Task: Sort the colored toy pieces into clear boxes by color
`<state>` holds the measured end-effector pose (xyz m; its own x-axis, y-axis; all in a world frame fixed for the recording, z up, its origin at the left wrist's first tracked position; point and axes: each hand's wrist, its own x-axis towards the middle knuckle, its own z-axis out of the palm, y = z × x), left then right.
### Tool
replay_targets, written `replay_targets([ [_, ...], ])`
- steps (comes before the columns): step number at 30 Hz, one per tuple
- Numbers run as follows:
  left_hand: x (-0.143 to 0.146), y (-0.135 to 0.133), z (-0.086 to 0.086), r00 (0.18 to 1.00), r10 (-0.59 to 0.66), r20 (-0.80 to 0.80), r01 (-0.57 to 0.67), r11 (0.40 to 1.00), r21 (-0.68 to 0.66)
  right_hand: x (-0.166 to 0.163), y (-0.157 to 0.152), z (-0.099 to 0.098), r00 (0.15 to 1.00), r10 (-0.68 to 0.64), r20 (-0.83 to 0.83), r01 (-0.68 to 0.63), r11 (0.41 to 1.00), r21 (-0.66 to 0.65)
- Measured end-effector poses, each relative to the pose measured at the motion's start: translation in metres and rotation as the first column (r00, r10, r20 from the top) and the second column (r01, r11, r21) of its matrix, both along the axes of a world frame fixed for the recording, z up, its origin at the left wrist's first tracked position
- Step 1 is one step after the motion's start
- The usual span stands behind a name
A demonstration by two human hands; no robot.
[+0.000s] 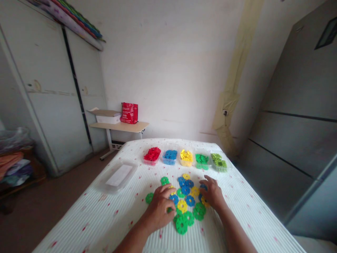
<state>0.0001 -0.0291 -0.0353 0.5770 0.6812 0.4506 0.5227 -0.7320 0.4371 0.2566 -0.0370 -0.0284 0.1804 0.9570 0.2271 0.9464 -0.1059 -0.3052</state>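
Flat notched plastic discs lie in a loose cluster on the bed-like surface between my two hands. Among them are a green disc (181, 225) at the near end, a yellow disc (182, 206) and a blue disc (190, 200). My left hand (162, 205) reaches over the cluster's left side, its fingers apart and curved, partly covering some discs. On the right side, my right hand (213, 192) hovers over or touches blue and yellow discs with spread fingers. Neither hand visibly grips a disc. A lone green disc (149, 198) lies left of my left hand.
Beyond the discs stands a row of clear tubs with red pieces (152, 154), blue pieces (170, 155), yellow pieces (186, 155), green pieces (202, 159) and light green pieces (219, 161). A clear plastic lid (107, 188) with a white label lies at left.
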Motion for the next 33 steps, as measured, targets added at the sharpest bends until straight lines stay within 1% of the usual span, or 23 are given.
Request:
replay_targets([
  [7, 0.000, -0.001, -0.001, 1.000, -0.019, 0.018, 0.019, 1.000, 0.010, -0.012, -0.002, 0.003, 0.999, 0.031, 0.012, -0.030, 0.995, -0.091],
  [10, 0.000, 0.000, 0.000, 0.999, -0.001, 0.044, 0.000, 1.000, 0.024, -0.012, -0.001, 0.002, 1.000, 0.029, 0.009, -0.028, 0.997, -0.073],
  [15, -0.002, 0.005, 0.000, 0.994, 0.065, 0.089, -0.070, 0.996, 0.061, -0.019, 0.001, 0.002, 0.997, 0.066, 0.032, -0.067, 0.998, 0.021],
  [17, -0.003, 0.008, -0.001, 0.991, 0.092, 0.101, -0.100, 0.991, 0.084, -0.026, 0.002, 0.003, 0.993, 0.092, 0.077, -0.093, 0.996, 0.017],
  [19, -0.004, 0.010, -0.001, 0.987, 0.118, 0.105, -0.130, 0.985, 0.115, -0.034, 0.002, 0.005, 0.985, 0.129, 0.117, -0.128, 0.992, -0.014],
  [21, -0.005, 0.012, -0.002, 0.982, 0.154, 0.105, -0.168, 0.976, 0.138, -0.041, 0.000, 0.007, 0.977, 0.170, 0.128, -0.166, 0.985, -0.042],
  [24, -0.009, 0.016, -0.003, 0.969, 0.226, 0.098, -0.238, 0.962, 0.137, -0.046, -0.002, 0.011, 0.972, 0.205, 0.117, -0.202, 0.979, -0.037],
  [28, -0.014, 0.021, -0.004, 0.952, 0.299, 0.070, -0.306, 0.945, 0.117, -0.046, -0.003, 0.012, 0.971, 0.215, 0.106, -0.215, 0.977, -0.011],
  [31, -0.016, 0.022, -0.003, 0.947, 0.317, 0.058, -0.322, 0.941, 0.108, -0.045, 0.000, 0.010, 0.973, 0.203, 0.106, -0.204, 0.979, -0.004],
  [33, -0.016, 0.022, -0.001, 0.946, 0.320, 0.060, -0.325, 0.940, 0.104, -0.045, 0.002, 0.009, 0.980, 0.169, 0.103, -0.169, 0.986, -0.004],
])
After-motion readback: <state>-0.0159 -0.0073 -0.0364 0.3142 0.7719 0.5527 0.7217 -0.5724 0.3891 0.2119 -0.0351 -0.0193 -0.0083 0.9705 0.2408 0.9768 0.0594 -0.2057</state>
